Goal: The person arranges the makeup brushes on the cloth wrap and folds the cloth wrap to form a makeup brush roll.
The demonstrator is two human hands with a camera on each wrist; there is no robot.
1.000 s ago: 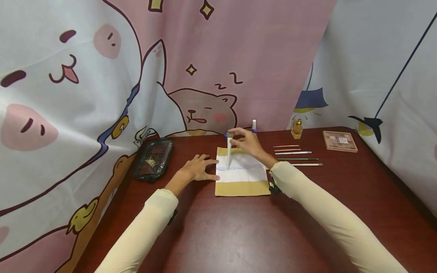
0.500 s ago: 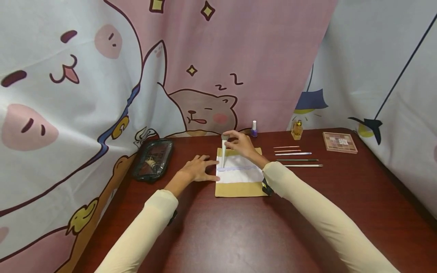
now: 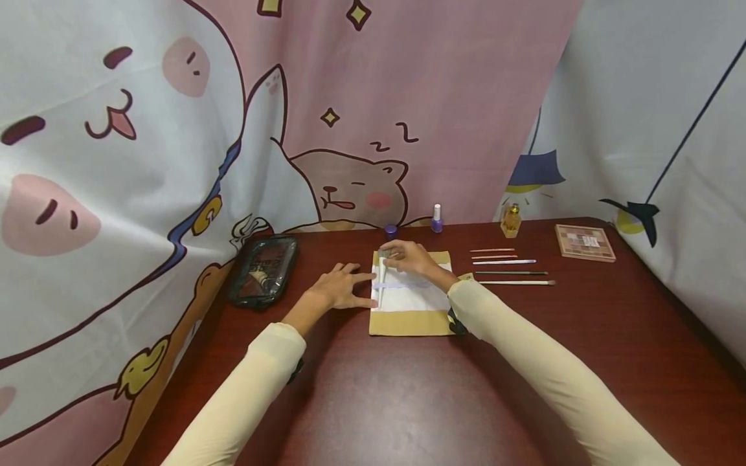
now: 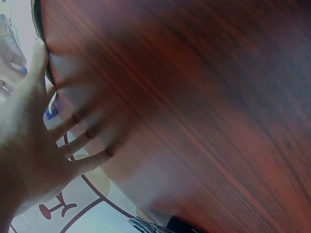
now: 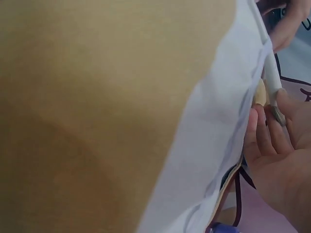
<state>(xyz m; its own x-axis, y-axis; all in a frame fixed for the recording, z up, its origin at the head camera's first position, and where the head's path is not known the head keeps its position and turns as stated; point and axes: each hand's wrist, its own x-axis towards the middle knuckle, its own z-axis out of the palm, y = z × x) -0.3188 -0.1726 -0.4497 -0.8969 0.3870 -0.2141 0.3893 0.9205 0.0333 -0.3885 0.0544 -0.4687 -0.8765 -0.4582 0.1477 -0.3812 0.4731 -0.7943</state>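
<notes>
A tan cloth (image 3: 414, 323) with a white band and a thin lavender strip lies flat on the table. My right hand (image 3: 410, 257) pinches a makeup brush (image 3: 381, 285) near its bristle end, low over the cloth's left part. The white handle points toward me and crosses the lavender strip. In the right wrist view, the dark bristles (image 5: 278, 116) show by the fingertips. My left hand (image 3: 335, 287) rests on the table with fingers spread, thumb and forefinger at the cloth's left edge. The left wrist view shows that hand (image 4: 39, 141) with straight fingers.
Several slim brushes (image 3: 509, 273) lie right of the cloth. Behind are a small purple-lidded jar (image 3: 390, 230), purple nail polish (image 3: 437, 221) and an amber glass bottle (image 3: 511, 223). An eyeshadow palette (image 3: 585, 243) lies far right, a black-rimmed clear case (image 3: 263, 272) left.
My right hand has moved left and then down toward the cloth with the brush. The handle tip has passed from the lavender strip to the white band's near side. The left hand stays put.
</notes>
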